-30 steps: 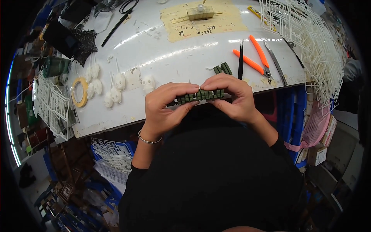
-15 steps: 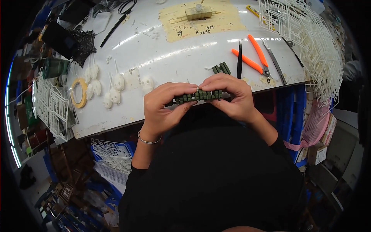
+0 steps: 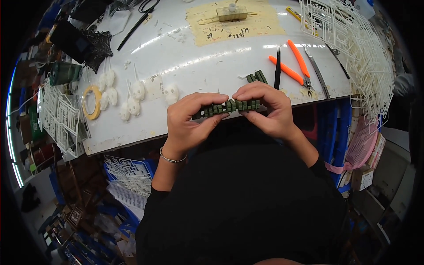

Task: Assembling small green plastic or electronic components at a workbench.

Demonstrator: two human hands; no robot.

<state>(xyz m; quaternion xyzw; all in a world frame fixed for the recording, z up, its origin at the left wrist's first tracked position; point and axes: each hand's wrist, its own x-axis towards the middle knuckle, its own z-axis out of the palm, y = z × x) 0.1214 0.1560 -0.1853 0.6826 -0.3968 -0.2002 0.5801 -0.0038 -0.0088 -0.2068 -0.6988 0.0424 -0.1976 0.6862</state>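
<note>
Between my two hands, just in front of the table's near edge, is a dark green strip of small blocky links (image 3: 230,106), held roughly level. My left hand (image 3: 187,118) pinches its left part with the thumb below and the fingers above. At the other end, the thumb and fingers of my right hand (image 3: 273,109) grip the strip the same way. A short stretch of links shows bare between the two sets of fingertips; the outer parts are partly covered. Beyond my right fingers, more dark green link pieces (image 3: 257,77) lie on the table.
Right of the links lie black tweezers (image 3: 278,68), orange-handled nippers (image 3: 287,70) and a slim metal tool (image 3: 317,73). White sprue frames (image 3: 362,62) pile up at the right. White skull-shaped parts (image 3: 138,90) and a tape roll (image 3: 92,102) sit left on the white table (image 3: 176,62).
My index fingertips have drawn slightly apart, baring more links between them. A small whitish spot by the right fingertips no longer shows. The whole view has shifted slightly.
</note>
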